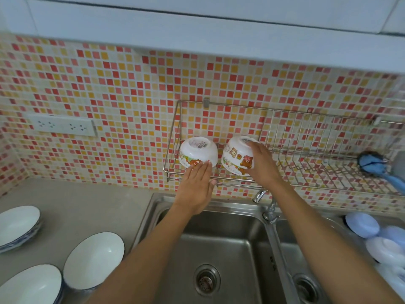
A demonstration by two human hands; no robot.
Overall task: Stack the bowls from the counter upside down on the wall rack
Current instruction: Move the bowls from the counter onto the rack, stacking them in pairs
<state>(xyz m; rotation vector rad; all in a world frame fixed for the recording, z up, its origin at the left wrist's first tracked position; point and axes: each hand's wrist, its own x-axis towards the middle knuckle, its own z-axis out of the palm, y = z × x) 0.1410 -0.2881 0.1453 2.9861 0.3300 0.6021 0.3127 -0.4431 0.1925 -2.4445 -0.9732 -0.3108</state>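
Two white bowls printed with cartoon bears sit upside down on the left end of the steel wire wall rack point(306, 150). The left bowl point(197, 150) rests flat on the rack. My left hand point(197, 189) is just below it, fingers straight and together, fingertips touching its rim. The right bowl point(235, 155) tilts slightly, and my right hand point(260, 165) grips its right side and base. White bowls with blue rims stand on the counter at the lower left: one stack point(18, 227), a bowl point(94, 260) and another stack point(30, 286).
A double steel sink point(219, 249) with a tap point(268, 207) lies under my arms. A blue brush point(377, 167) lies on the rack's right end. Blue and white dishes point(372, 235) fill the right basin. A socket strip point(62, 128) is on the tiled wall.
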